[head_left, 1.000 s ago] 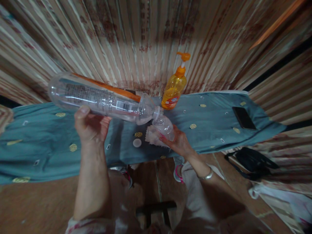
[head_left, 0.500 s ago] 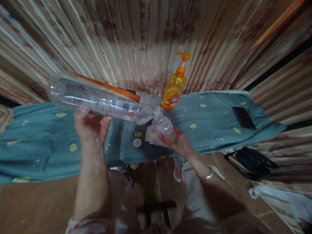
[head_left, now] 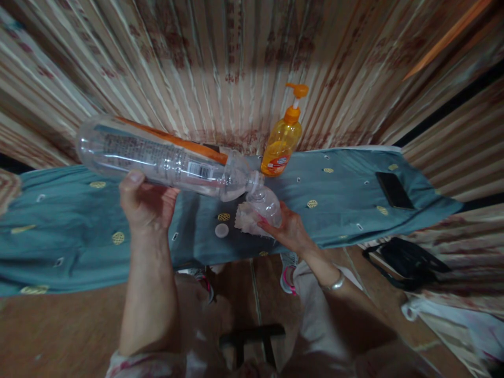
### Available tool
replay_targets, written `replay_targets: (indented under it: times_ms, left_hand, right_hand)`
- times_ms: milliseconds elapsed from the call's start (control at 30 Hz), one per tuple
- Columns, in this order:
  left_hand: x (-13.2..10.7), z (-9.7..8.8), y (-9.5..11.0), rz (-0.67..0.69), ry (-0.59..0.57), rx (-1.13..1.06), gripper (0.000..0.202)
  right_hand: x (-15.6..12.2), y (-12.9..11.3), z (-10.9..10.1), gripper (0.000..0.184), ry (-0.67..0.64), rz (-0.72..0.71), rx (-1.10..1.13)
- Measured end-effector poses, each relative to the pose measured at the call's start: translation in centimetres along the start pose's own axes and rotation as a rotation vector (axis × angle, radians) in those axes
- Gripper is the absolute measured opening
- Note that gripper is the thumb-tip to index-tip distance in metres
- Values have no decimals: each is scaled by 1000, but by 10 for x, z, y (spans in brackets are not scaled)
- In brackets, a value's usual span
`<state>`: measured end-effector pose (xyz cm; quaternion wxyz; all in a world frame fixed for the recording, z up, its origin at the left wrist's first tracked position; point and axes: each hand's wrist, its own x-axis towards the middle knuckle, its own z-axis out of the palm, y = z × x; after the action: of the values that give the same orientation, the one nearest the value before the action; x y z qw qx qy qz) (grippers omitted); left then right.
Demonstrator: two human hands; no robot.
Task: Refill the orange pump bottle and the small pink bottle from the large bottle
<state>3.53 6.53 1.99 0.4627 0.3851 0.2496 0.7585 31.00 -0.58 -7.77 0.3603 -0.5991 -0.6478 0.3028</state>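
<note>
My left hand (head_left: 145,202) grips a large clear plastic bottle (head_left: 157,157) with an orange-edged label, tipped so that its mouth points down to the right. Its mouth meets the neck of a small clear bottle (head_left: 266,203), which my right hand (head_left: 289,228) holds from below over the blue cloth-covered table (head_left: 79,231). A crumpled white piece (head_left: 246,220) lies beside the small bottle, touching my right fingers. A small white cap (head_left: 221,230) rests on the cloth just left of it.
An orange pump bottle (head_left: 281,142) stands at the table's back edge against the striped wall. A black phone (head_left: 394,190) lies on the cloth at the right. A black object (head_left: 409,261) sits on the floor at the right. My knees and shoes show below the table.
</note>
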Motion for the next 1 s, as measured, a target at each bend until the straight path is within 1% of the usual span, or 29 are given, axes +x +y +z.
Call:
replay_targets:
  times_ms: [133, 233, 533, 1000]
  left_hand:
    - [-1, 2, 0, 0, 31, -21, 56]
    - [-2, 2, -1, -1, 22, -11, 54]
    - [-1, 2, -1, -9, 34, 3, 59]
    - [-1, 3, -1, -7, 35, 8, 64]
  right_hand:
    - [0, 2, 1, 59, 5, -11, -6]
    - [0, 3, 2, 59, 19, -15, -19]
    - [0, 1, 0, 60, -4, -9, -19]
    - [0, 2, 1, 58, 14, -12, -8]
